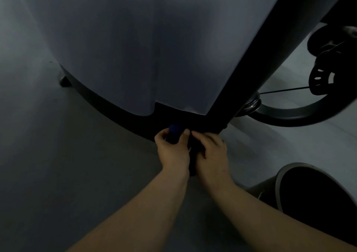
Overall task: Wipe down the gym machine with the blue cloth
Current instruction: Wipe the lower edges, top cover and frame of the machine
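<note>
Head view shows the left hand (172, 147) gripping the bunched blue cloth (174, 129) against the gym machine (123, 48)'s dark base edge, just ahead of it, while the right hand (209, 151), fingers curled on something dark, sits just beside.

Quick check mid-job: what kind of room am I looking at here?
Most likely a gym floor, dimly lit. A tall grey shrouded machine stands on a dark base, with a cable and a slotted pulley part to its right. Both hands work low at its base, the left hand gripping something blue.
</note>
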Motion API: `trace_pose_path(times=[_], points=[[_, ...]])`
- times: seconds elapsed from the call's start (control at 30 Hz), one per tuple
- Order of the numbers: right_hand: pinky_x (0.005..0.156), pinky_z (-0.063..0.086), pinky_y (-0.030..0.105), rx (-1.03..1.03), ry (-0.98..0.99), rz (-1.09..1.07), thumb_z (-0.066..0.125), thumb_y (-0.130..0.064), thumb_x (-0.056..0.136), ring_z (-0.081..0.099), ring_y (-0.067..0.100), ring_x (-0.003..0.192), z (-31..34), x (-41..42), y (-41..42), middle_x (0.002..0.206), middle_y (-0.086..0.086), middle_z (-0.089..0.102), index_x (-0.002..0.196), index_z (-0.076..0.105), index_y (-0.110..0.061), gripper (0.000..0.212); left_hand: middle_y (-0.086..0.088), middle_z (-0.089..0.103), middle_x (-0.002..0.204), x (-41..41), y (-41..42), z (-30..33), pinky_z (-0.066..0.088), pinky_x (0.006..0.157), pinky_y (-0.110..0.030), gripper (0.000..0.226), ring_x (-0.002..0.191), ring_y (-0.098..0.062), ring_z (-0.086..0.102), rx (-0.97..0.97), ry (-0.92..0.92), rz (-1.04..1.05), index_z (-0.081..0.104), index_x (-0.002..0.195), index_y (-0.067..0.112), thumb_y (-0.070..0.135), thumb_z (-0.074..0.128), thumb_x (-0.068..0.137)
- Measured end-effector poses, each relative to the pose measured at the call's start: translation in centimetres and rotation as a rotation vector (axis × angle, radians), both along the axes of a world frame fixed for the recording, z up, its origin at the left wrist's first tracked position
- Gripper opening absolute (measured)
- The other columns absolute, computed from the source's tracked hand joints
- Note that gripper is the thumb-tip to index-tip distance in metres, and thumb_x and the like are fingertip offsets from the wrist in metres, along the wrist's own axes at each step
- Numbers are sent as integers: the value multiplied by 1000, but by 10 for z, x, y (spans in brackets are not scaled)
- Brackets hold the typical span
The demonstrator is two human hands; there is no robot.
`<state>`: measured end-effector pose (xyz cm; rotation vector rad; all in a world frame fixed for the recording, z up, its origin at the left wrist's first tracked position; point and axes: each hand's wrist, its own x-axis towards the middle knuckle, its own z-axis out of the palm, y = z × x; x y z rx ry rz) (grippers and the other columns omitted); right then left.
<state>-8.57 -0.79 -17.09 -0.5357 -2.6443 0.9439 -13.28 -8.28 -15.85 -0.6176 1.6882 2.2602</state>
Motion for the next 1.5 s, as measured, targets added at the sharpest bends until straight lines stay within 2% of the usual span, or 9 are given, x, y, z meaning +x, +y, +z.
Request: trace_pose_path(times=[0.17,0.37,0.53,0.6,0.77,1.07,1.2,1.33,1.5], points=[[105,42,29,-193,127,37,55,0,88,47,9,127,9,2,-9,133,-12,50,131,56,-25,50,10,47,119,4,1,16,48,86,-12,41,104,-3,55,-213,302,22,47,111,33,22,76,83],[96,26,-3,-161,-39,164,54,9,83,46,1,120,5,3,-7,137,-1,54,136,54,-20,61,-4,56,123,-10,-8,-16,52,90,-29,36,105,-16,59,-177,69,63,47,111,27,19,73,86],[101,35,8,-190,-9,134,50,12,80,54,5,119,3,2,-9,126,-5,62,125,64,-23,58,6,54,115,-22,-21,-3,43,94,-17,30,105,-4,52,-352,311,222,55,107,27,13,71,87],[99,37,7,-202,-8,118,48,9,84,55,1,114,4,4,-10,122,-9,63,119,65,-29,55,4,53,121,-31,-26,-12,42,96,-20,31,108,-7,51,-361,233,232,56,116,22,15,69,89],[88,36,-1,-244,-49,119,47,5,91,56,-2,110,3,4,-11,121,-10,63,118,65,-28,47,-11,59,129,-51,-27,-45,51,94,-39,45,111,-31,60,-124,-311,42,50,134,14,11,62,91],[85,34,0,-200,-57,-2,51,0,91,51,-2,107,10,17,10,122,-11,57,116,60,-34,43,-18,65,118,-23,-8,-35,57,70,-33,34,99,-28,65,73,-299,-443,56,125,6,8,63,93],[96,35,19,-118,-152,108,64,-24,93,44,4,115,20,29,29,123,-13,45,133,52,-29,42,-18,62,126,-11,-18,-30,59,65,-33,46,105,-28,65,260,-337,-416,51,132,6,8,68,89],[92,36,22,-303,-400,55,62,-32,94,48,8,113,27,28,41,126,-6,52,139,48,-25,47,-15,63,125,-2,-31,-17,58,73,-33,38,111,-27,61,252,-364,-489,56,128,7,15,65,92],[64,52,22,-843,-405,-73,61,-15,96,64,13,84,40,29,49,96,1,68,107,66,-18,13,-10,63,127,2,-43,-5,56,75,-35,50,108,-26,62,-41,-313,-590,56,128,13,44,63,90]])
